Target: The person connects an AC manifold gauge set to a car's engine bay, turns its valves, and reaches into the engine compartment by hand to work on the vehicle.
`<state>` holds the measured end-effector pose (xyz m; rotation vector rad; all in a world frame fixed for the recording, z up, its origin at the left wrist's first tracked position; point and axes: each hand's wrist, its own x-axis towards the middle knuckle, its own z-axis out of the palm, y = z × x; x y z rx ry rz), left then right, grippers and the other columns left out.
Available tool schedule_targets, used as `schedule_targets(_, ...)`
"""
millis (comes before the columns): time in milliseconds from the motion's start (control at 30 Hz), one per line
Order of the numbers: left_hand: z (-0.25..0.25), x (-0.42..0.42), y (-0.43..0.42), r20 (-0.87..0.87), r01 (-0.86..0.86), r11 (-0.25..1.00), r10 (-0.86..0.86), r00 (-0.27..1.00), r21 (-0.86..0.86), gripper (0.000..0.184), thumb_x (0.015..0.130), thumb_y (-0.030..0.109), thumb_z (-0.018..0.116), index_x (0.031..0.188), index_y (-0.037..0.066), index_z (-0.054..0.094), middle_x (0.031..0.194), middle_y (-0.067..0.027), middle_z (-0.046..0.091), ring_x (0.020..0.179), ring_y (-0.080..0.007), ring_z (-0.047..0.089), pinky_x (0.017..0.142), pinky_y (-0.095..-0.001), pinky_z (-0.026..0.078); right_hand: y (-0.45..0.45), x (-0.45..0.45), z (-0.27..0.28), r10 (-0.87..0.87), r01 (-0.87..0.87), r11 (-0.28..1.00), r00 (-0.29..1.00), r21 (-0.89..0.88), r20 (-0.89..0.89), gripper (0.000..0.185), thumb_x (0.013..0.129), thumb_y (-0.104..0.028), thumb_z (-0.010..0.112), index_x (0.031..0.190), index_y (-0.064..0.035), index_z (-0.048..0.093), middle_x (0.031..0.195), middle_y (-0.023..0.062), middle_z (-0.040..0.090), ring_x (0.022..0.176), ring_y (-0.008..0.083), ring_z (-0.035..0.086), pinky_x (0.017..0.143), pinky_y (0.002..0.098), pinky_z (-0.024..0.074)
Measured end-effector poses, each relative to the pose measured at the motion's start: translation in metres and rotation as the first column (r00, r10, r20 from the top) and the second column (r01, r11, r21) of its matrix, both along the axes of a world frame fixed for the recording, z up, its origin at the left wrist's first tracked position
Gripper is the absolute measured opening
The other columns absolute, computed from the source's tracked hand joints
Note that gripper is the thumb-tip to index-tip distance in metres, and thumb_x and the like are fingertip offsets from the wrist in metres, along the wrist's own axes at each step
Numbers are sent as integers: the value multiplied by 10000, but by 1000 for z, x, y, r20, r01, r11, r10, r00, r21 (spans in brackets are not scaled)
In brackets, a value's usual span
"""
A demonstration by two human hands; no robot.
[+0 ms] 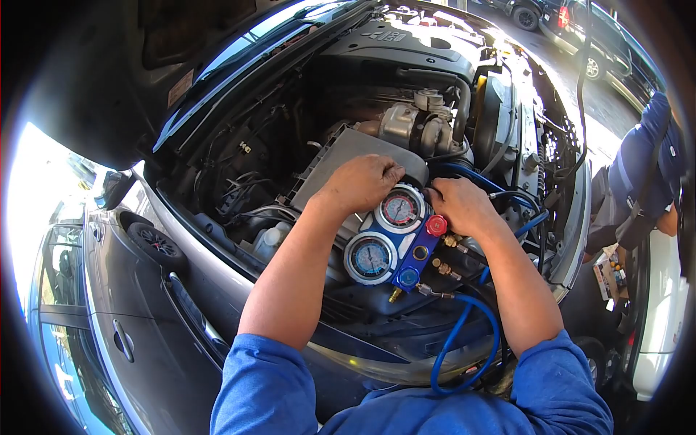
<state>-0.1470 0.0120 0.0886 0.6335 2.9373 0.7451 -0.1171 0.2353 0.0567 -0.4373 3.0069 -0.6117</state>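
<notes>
A manifold gauge set with a blue body rests tilted over the front of the engine bay. It carries a red-ringed gauge, a blue-ringed gauge, a red knob and a blue knob. My left hand is closed just above the red-ringed gauge, over the edge of the grey air filter box. Close to that gauge's other side, my right hand has its fingers curled. Whatever either hand's fingers grip is hidden. A blue hose loops down from the brass fittings.
The raised hood hangs at upper left. Behind the hands lie a metal turbo housing and the engine cover. Another person in dark blue stands at the right. A dark car is parked at the left.
</notes>
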Motion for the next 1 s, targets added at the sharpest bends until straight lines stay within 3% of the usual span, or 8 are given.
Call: schedule_targets(1000, 0, -1, -1, 16, 15, 999, -15, 1000, -29, 433, 1050, 366, 510, 1158, 0, 715, 1175, -224, 709, 1143, -422, 632, 989, -487, 480, -1, 0, 1, -1, 1, 1000, 1000, 3, 6, 370, 1040, -353, 517, 1015, -33, 701, 994, 217, 725, 1008, 419, 682, 866, 527, 545)
